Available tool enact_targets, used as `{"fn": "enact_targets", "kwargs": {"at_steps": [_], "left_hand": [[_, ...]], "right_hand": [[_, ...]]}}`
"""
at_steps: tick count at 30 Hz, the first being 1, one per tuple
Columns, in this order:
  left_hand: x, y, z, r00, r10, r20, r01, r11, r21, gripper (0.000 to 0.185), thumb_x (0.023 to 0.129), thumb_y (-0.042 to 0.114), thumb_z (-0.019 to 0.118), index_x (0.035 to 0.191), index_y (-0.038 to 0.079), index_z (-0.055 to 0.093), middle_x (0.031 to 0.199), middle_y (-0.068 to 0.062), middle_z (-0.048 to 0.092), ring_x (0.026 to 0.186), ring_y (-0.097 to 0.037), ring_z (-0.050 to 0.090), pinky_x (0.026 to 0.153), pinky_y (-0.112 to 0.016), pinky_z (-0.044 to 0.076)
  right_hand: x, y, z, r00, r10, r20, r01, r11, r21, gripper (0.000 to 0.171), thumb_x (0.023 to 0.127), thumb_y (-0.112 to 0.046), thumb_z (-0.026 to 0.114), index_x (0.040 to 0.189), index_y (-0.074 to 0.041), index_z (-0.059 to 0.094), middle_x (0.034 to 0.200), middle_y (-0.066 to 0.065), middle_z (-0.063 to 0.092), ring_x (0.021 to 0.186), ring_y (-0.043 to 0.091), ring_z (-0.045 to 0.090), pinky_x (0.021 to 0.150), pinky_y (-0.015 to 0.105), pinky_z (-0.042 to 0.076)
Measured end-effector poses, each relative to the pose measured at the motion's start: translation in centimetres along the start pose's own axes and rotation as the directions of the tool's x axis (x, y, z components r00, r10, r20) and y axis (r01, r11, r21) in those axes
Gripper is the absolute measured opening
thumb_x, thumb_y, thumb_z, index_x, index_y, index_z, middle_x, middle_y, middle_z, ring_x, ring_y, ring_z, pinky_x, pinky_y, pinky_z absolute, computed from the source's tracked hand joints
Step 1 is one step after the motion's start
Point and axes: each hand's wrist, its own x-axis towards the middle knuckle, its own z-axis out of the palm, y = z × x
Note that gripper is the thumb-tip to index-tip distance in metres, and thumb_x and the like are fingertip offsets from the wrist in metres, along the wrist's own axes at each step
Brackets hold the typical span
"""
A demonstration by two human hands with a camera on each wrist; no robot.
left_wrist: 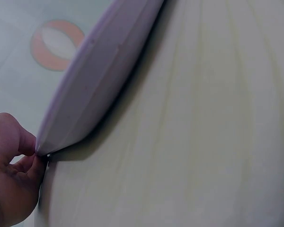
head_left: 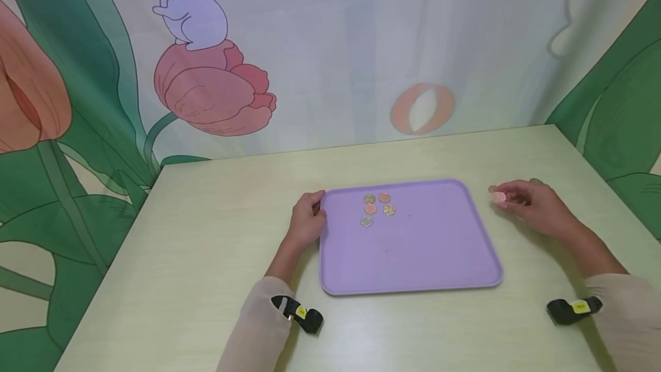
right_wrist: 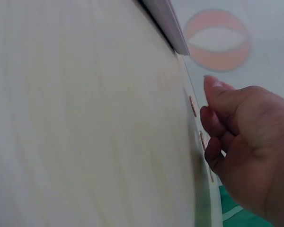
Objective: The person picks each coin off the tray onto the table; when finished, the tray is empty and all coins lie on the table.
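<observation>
A pale yellow-green surface with faint wood grain fills the lower view. Behind it and at both sides hangs a printed curtain: pale blue ground, a pink tulip, a white animal sitting on it, green leaves, and an orange-and-white ball. The light is soft and even.

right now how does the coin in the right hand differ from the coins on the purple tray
The coin in the right hand is a single pinkish one, pinched in the fingers above the table, right of the purple tray. The coins on the tray are five, lying flat and loose in a cluster near its far left; two look coppery, three silvery. All are small round discs.
</observation>
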Motion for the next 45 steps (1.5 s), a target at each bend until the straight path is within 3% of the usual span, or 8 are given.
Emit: {"fn": "enact_targets", "kwargs": {"at_steps": [6, 11, 14, 18, 25, 33, 38, 45], "left_hand": [[0.1, 0.0, 0.0, 1.0, 0.009, -0.007, -0.009, 1.0, 0.023, 0.05, 0.094, -0.006, 0.048, 0.144, -0.01, 0.049, 0.139, -0.028, 0.054, 0.139, -0.036, 0.052, 0.119, -0.045, 0.045], [-0.1, 0.1, -0.1, 1.0, 0.011, -0.012, -0.01, 1.0, 0.022, 0.05, 0.094, -0.006, 0.048, 0.144, -0.01, 0.049, 0.139, -0.029, 0.054, 0.139, -0.036, 0.052, 0.119, -0.045, 0.045], [-0.1, 0.2, -0.1, 1.0, 0.007, -0.009, -0.007, 1.0, 0.022, 0.05, 0.094, -0.006, 0.047, 0.144, -0.01, 0.049, 0.14, -0.029, 0.054, 0.14, -0.036, 0.051, 0.119, -0.044, 0.045], [-0.1, 0.1, -0.1, 1.0, 0.0, -0.012, 0.0, 1.0, 0.021, 0.05, 0.095, -0.006, 0.047, 0.145, -0.009, 0.049, 0.14, -0.028, 0.054, 0.14, -0.035, 0.051, 0.119, -0.044, 0.045], [0.0, 0.0, -0.1, 1.0, -0.004, -0.009, 0.004, 1.0, 0.009, 0.051, 0.094, -0.006, 0.047, 0.145, -0.01, 0.048, 0.14, -0.028, 0.053, 0.14, -0.036, 0.05, 0.119, -0.044, 0.045], [-0.1, 0.0, -0.1, 1.0, -0.01, -0.006, 0.01, 1.0, 0.015, 0.05, 0.095, -0.005, 0.047, 0.145, -0.01, 0.048, 0.141, -0.028, 0.052, 0.141, -0.036, 0.05, 0.119, -0.044, 0.045], [-0.1, 0.0, 0.0, 1.0, -0.009, -0.003, 0.009, 1.0, 0.012, 0.05, 0.095, -0.006, 0.047, 0.145, -0.01, 0.048, 0.141, -0.028, 0.052, 0.141, -0.036, 0.05, 0.119, -0.044, 0.045], [-0.1, 0.1, 0.1, 1.0, 0.0, -0.003, 0.001, 1.0, 0.011, 0.05, 0.095, -0.005, 0.047, 0.145, -0.01, 0.049, 0.14, -0.028, 0.053, 0.141, -0.036, 0.05, 0.119, -0.045, 0.045]], "right_hand": [[-0.6, 1.5, -0.2, 0.999, -0.047, -0.017, 0.046, 0.998, -0.053, 0.026, 0.091, -0.005, 0.073, 0.114, 0.007, 0.07, 0.1, 0.025, 0.071, 0.078, -0.017, 0.043, 0.065, 0.005, 0.04], [-0.4, 2.0, -0.2, 1.0, -0.02, -0.011, 0.019, 0.996, -0.092, 0.026, 0.09, -0.009, 0.075, 0.111, 0.007, 0.071, 0.091, 0.02, 0.073, 0.074, -0.013, 0.043, 0.062, 0.01, 0.041], [-0.4, 2.0, -0.3, 1.0, 0.017, -0.021, -0.019, 0.995, -0.094, 0.026, 0.091, -0.016, 0.076, 0.104, 0.006, 0.072, 0.097, 0.026, 0.074, 0.073, -0.01, 0.044, 0.061, 0.013, 0.04], [-0.3, 1.8, -0.4, 0.998, 0.05, -0.028, -0.052, 0.996, -0.073, 0.024, 0.091, -0.021, 0.076, 0.096, 0.003, 0.075, 0.116, 0.035, 0.069, 0.073, -0.007, 0.045, 0.061, 0.015, 0.04], [-0.2, 1.5, -0.5, 0.995, 0.099, -0.003, -0.099, 0.995, -0.021, 0.037, 0.091, -0.024, 0.076, 0.114, 0.005, 0.074, 0.106, 0.028, 0.075, 0.074, -0.012, 0.046, 0.061, 0.013, 0.042], [-0.3, 1.8, -0.4, 0.993, 0.113, 0.018, -0.113, 0.994, 0.005, 0.037, 0.092, -0.022, 0.075, 0.116, 0.006, 0.073, 0.118, 0.032, 0.071, 0.082, -0.027, 0.042, 0.063, 0.009, 0.043], [-0.4, 1.8, -0.5, 0.995, 0.101, 0.01, -0.101, 0.995, -0.003, 0.035, 0.091, -0.021, 0.076, 0.115, 0.005, 0.074, 0.108, 0.027, 0.075, 0.079, -0.022, 0.045, 0.062, 0.01, 0.043], [-0.4, 1.9, -0.7, 0.99, 0.137, 0.031, -0.135, 0.989, -0.053, 0.045, 0.093, -0.032, 0.074, 0.118, 0.005, 0.071, 0.092, 0.011, 0.076, 0.074, -0.008, 0.046, 0.061, 0.015, 0.042]]}}
